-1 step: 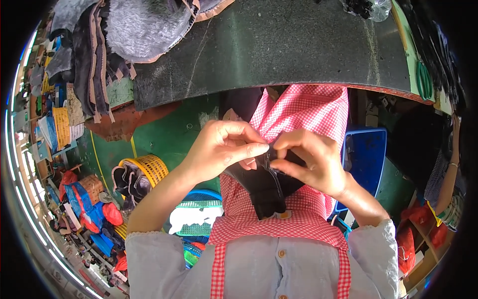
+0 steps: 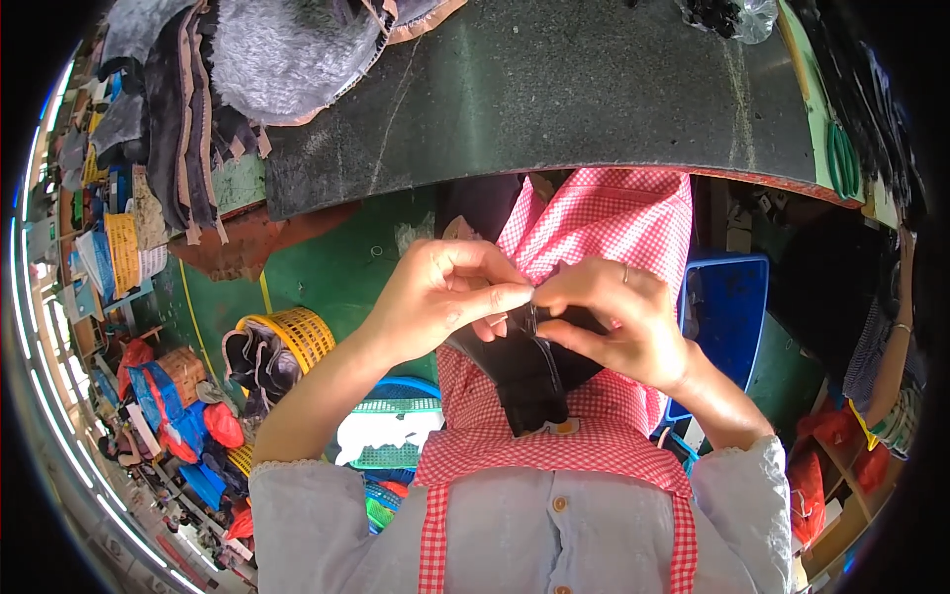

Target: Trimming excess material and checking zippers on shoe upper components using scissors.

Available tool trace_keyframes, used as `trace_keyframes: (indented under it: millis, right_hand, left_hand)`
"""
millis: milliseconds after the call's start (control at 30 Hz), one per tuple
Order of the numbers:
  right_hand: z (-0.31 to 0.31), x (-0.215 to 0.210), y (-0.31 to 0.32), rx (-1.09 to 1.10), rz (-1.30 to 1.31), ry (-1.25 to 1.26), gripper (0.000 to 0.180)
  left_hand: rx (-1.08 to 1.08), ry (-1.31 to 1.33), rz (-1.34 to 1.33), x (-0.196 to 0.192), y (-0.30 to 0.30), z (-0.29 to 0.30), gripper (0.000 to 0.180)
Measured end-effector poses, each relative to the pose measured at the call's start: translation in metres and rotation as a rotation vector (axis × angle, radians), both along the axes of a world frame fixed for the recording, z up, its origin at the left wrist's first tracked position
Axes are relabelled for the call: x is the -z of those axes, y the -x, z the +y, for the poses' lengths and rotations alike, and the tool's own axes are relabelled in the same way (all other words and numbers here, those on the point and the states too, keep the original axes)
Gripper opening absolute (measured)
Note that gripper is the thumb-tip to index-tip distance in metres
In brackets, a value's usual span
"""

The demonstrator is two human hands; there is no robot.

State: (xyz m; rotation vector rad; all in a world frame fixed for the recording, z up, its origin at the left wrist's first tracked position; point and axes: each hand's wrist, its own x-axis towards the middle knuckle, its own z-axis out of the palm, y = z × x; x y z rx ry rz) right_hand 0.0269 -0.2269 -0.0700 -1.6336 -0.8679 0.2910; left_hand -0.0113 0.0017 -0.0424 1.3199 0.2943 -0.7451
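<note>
1. Your left hand (image 2: 440,297) pinches shut on the top edge of the flat black leather piece (image 2: 524,371), steadying it.
2. Your right hand (image 2: 614,317) closes on the same edge, fingertips meeting.
3. The piece hangs over your red checked apron (image 2: 604,223), off the near edge of the dark bench (image 2: 554,89).

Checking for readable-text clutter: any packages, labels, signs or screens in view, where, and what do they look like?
No signs or screens show.
Clear plastic bag: far edge of the dark worktable, crumpled, holds small dark pieces.
Small pale tag: lower end of the black piece pinched between left hand and right hand; detail too small.
</note>
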Motion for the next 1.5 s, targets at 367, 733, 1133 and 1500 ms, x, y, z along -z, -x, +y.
trace_keyframes:
  millis: [367, 733, 1133, 1500]
  right_hand:
    - [0.000, 0.014, 0.019, -0.008, -0.098, -0.067, 0.022]
    - [-0.006, 0.006, 0.025, 0.036, 0.036, -0.062, 0.030]
    - [0.011, -0.085, -0.090, 0.161, -0.584, 0.399, 0.027]
    - [0.009, -0.065, -0.056, 0.184, -0.399, 0.151, 0.020]
  left_hand:
    - [-0.104, -0.400, -0.573, 0.000, 0.015, -0.006, 0.009]
    - [0.703, -0.700, -0.715, -0.027, -0.011, 0.007, 0.023]
    - [-0.048, -0.862, -1.082, -0.076, -0.039, -0.013, 0.017]
    - [-0.144, -0.083, -0.331, -0.035, -0.026, 0.000, 0.037]
